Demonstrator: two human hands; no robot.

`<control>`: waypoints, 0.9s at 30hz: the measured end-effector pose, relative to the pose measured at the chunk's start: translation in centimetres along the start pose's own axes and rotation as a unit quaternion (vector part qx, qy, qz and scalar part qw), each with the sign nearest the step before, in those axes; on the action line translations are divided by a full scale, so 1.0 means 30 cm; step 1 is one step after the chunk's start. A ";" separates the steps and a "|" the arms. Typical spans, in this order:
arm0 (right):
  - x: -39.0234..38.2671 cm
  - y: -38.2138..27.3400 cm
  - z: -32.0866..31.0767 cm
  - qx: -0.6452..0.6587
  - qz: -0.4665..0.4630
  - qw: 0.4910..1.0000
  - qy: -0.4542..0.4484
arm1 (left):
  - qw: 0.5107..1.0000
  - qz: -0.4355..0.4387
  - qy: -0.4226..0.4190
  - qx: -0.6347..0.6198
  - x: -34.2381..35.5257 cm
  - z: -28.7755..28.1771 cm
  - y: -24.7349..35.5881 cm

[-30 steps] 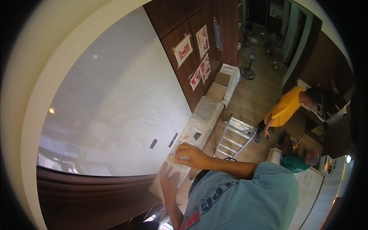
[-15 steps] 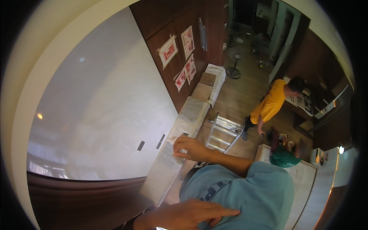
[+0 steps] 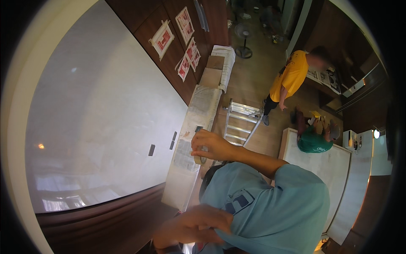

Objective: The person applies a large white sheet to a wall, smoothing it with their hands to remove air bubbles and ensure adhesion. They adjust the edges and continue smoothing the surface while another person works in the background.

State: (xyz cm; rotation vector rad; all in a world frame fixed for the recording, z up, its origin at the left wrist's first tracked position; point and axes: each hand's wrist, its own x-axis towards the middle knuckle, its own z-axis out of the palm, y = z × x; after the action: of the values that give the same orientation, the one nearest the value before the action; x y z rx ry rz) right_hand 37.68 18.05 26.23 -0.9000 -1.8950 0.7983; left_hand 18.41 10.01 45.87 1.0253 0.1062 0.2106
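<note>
My right hand (image 3: 211, 145) reaches out over a long ledge (image 3: 182, 186) covered with paper and plastic. Its fingers are curled round a tan roll of tape (image 3: 200, 159), which hangs partly below them. A small dark green thing (image 3: 198, 128) shows just beyond the knuckles; its kind is unclear. Close to my chest, my left hand (image 3: 196, 222) is smeared by motion, with its fingertips closed on the cloth of my blue-green shirt (image 3: 283, 211). The cloth stretches away from those fingers in a fold.
Left of the ledge rises a large glossy white panel (image 3: 101, 122) with dark slots. Taped sheets (image 3: 162, 39) hang on brown doors. Beyond my right arm stands an aluminium stepladder (image 3: 240, 122). A person in yellow (image 3: 292, 74) stands behind it; another in green (image 3: 315, 139) crouches near a white-topped counter (image 3: 313, 173).
My left hand has gone from a stretched finger on the shirt to a closed grip on its cloth. The tape roll shows more clearly under my right hand. The whole view has shifted.
</note>
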 end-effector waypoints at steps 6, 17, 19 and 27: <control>0.043 -0.003 0.049 0.027 -0.030 0.999 -0.014 | 0.868 0.313 0.069 -0.380 0.125 0.125 -0.088; 0.058 0.052 0.108 0.104 -0.036 0.991 -0.077 | 0.906 0.353 0.132 -0.193 0.189 0.069 -0.057; 0.055 0.062 0.109 0.102 -0.023 0.991 -0.079 | 0.908 0.355 0.116 -0.191 0.198 0.056 -0.063; 0.060 0.109 0.101 0.091 -0.005 0.994 -0.067 | 0.923 0.359 0.080 -0.112 0.190 -0.016 -0.081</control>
State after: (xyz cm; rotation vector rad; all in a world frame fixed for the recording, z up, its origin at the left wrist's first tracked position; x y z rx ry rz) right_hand 35.21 20.75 23.12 -0.7403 -1.9029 1.0292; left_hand 24.19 10.45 43.60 0.7802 -0.1513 0.9572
